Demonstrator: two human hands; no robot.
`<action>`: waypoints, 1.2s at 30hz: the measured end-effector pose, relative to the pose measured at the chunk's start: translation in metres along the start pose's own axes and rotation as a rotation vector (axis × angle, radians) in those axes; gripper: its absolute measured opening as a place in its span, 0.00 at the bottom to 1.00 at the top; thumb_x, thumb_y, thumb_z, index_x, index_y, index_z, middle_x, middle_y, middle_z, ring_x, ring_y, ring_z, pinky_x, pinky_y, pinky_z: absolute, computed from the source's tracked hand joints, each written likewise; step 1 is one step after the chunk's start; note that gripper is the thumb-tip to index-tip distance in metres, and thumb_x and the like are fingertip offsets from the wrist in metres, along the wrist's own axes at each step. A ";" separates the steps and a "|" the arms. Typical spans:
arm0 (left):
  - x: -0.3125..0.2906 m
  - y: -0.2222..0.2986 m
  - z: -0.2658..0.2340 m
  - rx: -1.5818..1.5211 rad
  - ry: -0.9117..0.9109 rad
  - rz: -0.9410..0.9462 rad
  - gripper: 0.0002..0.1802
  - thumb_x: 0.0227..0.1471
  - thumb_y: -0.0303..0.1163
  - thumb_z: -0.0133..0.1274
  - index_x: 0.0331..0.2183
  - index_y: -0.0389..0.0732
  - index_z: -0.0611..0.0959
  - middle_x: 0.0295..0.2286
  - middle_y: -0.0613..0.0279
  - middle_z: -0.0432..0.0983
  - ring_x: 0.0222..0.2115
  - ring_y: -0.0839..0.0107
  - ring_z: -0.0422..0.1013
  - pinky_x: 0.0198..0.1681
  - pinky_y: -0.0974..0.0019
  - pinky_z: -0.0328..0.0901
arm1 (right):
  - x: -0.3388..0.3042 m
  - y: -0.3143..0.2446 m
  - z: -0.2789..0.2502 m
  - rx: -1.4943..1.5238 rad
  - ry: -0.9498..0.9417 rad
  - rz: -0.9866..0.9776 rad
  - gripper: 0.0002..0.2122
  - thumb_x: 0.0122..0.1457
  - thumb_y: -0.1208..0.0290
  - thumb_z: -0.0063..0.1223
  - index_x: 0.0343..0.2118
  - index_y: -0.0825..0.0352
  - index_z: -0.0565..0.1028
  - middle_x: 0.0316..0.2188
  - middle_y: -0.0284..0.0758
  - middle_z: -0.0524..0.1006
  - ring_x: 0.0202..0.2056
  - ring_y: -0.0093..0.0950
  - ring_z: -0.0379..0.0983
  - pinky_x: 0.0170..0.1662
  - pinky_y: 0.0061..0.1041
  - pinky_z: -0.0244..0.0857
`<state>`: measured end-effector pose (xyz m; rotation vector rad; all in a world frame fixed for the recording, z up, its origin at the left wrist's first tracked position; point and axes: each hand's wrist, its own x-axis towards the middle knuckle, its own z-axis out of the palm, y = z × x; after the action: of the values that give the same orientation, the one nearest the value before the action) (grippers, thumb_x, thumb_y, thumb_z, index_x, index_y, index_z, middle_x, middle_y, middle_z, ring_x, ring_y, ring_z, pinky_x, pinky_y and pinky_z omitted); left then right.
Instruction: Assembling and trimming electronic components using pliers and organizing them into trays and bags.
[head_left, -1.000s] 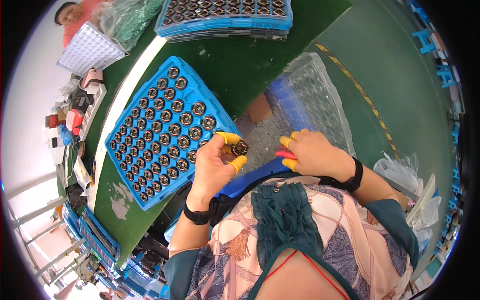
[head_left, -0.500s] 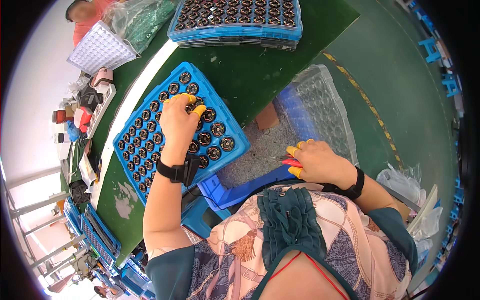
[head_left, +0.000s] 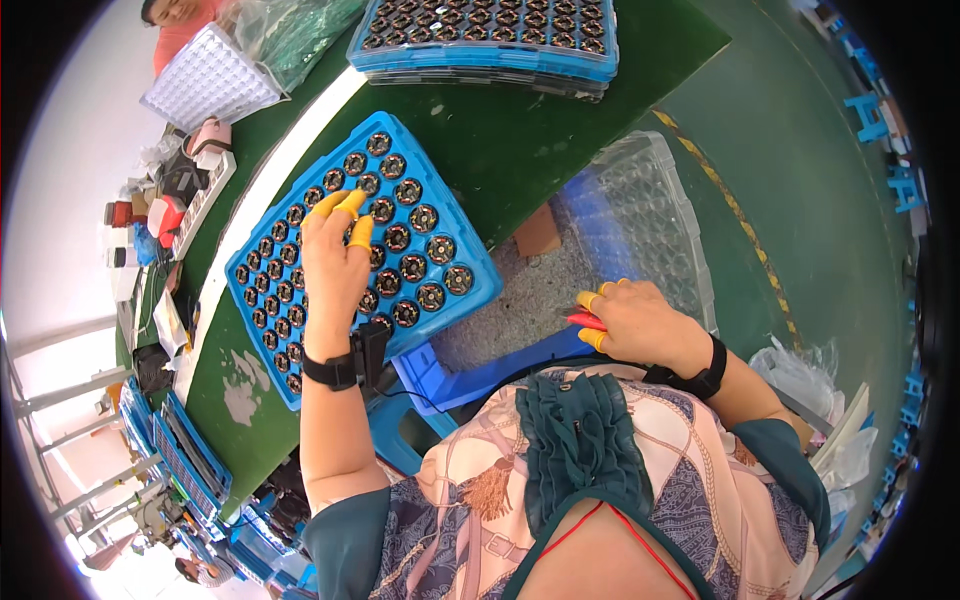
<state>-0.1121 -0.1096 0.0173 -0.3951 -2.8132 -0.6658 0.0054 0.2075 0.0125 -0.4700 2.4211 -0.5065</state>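
Observation:
A blue tray (head_left: 470,235) holds rows of round black parts wound with copper, which look like small motor stators (head_left: 411,267). Over the middle of that tray is my left hand (head_left: 335,255), yellow covers on its fingertips, thumb and fingers apart among the stators. Whether a fingertip touches one of them I cannot tell. My right hand (head_left: 645,322), also with yellow fingertip covers, is closed around a red-handled hand tool (head_left: 587,320) in front of my body. The tool's working end is hardly visible.
Stacked trays of similar parts (head_left: 485,62) stand at the far side of the green table (head_left: 520,140). A clear plastic tray (head_left: 650,210) lies over a blue bin (head_left: 460,392) to the right. Across the table, a person (head_left: 185,30) is near a white tray (head_left: 212,80).
My left hand has shifted left and a little nearer across the tray, uncovering several stators. The right hand stays in place with the red-handled tool. The view has shifted slightly.

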 end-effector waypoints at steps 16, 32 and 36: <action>-0.199 -0.158 -0.064 0.380 0.327 -0.769 0.19 0.56 0.36 0.44 0.45 0.35 0.76 0.44 0.45 0.70 0.46 0.51 0.65 0.50 0.56 0.58 | 0.000 -0.027 -0.012 0.630 0.158 0.075 0.15 0.53 0.68 0.54 0.42 0.71 0.73 0.31 0.39 0.76 0.34 0.29 0.73 0.39 0.27 0.65; -0.197 -0.141 -0.043 -0.786 0.494 -0.980 0.22 0.62 0.39 0.38 0.47 0.31 0.73 0.36 0.63 0.74 0.35 0.77 0.67 0.39 0.73 0.63 | 0.083 -0.064 0.019 0.989 0.259 0.147 0.16 0.57 0.72 0.48 0.49 0.70 0.68 0.32 0.27 0.69 0.30 0.16 0.61 0.35 0.18 0.57; -0.197 -0.139 -0.041 -0.829 0.500 -0.962 0.21 0.61 0.38 0.38 0.48 0.32 0.73 0.36 0.65 0.74 0.33 0.79 0.65 0.37 0.75 0.61 | 0.088 -0.074 0.020 0.955 0.323 0.122 0.16 0.57 0.73 0.48 0.49 0.71 0.68 0.34 0.29 0.70 0.33 0.18 0.64 0.38 0.18 0.59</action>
<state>0.0359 -0.2891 -0.0574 0.9481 -1.9785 -1.7859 -0.0327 0.0994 -0.0113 0.1881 2.1313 -1.6474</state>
